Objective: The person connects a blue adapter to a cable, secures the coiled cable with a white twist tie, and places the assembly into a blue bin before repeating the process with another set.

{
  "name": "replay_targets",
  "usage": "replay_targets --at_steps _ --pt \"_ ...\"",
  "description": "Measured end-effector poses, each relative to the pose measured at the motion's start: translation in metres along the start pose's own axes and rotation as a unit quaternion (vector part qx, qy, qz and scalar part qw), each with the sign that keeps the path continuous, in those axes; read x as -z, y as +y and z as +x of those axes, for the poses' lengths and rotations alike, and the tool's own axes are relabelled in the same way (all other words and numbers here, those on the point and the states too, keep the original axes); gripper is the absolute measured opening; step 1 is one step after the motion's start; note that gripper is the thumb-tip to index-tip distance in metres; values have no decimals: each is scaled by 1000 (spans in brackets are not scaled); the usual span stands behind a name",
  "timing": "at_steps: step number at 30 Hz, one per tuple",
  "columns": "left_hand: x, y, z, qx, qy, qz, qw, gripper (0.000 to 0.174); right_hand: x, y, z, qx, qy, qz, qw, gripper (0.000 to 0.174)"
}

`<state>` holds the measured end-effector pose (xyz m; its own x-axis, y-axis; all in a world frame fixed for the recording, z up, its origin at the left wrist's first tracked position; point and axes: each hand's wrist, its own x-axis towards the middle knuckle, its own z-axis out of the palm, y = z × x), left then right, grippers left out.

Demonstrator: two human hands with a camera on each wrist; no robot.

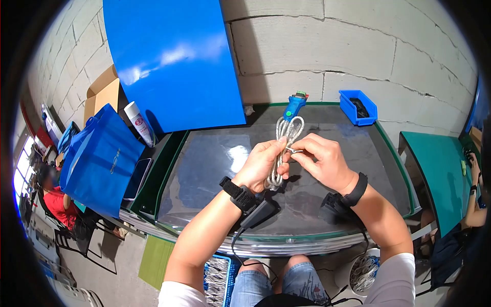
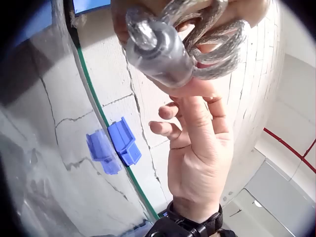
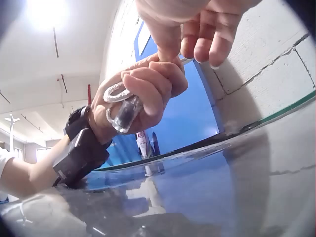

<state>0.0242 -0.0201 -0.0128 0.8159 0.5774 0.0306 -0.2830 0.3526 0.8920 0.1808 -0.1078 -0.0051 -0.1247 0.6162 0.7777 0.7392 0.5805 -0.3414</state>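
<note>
My left hand (image 1: 260, 162) grips a coiled, silvery braided cable (image 1: 298, 125) above the table. From the top of the coil sticks out a blue adapter plug (image 1: 293, 108) with a green terminal end. At the coil's lower end, the left wrist view shows a clear-sleeved cylinder (image 2: 163, 57) on the cable, close beside the loops. My right hand (image 1: 328, 157) is at the coil's middle, thumb and forefinger pinching a thin whitish tie (image 1: 293, 150) that crosses the cable. In the right wrist view, the left fingers (image 3: 148, 89) curl round the bundle.
A glossy dark tabletop (image 1: 204, 204) lies below. At its back right is a blue bin (image 1: 353, 113) with black items. To the left stand a spray can (image 1: 139, 123), a blue bag (image 1: 102, 158) and a leaning blue panel (image 1: 179, 61). Cables fill a blue basket (image 1: 228, 263) under the table.
</note>
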Motion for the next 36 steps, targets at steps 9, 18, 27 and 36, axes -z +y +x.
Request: replay_targets --at_steps 9,18,27,36 --pt "-9 0 -2 -12 2 11 1000 24 2 -3 0 6 13 -69 997 7" --pt "-8 1 -5 -5 -44 -12 999 23 6 1 -4 -286 -50 328 899 10" --pt "-9 -1 -3 -33 12 78 996 21 7 -3 -4 -148 -53 147 977 6" --pt "-2 0 -3 14 1 7 1000 22 -3 -14 1 19 40 -3 999 16"
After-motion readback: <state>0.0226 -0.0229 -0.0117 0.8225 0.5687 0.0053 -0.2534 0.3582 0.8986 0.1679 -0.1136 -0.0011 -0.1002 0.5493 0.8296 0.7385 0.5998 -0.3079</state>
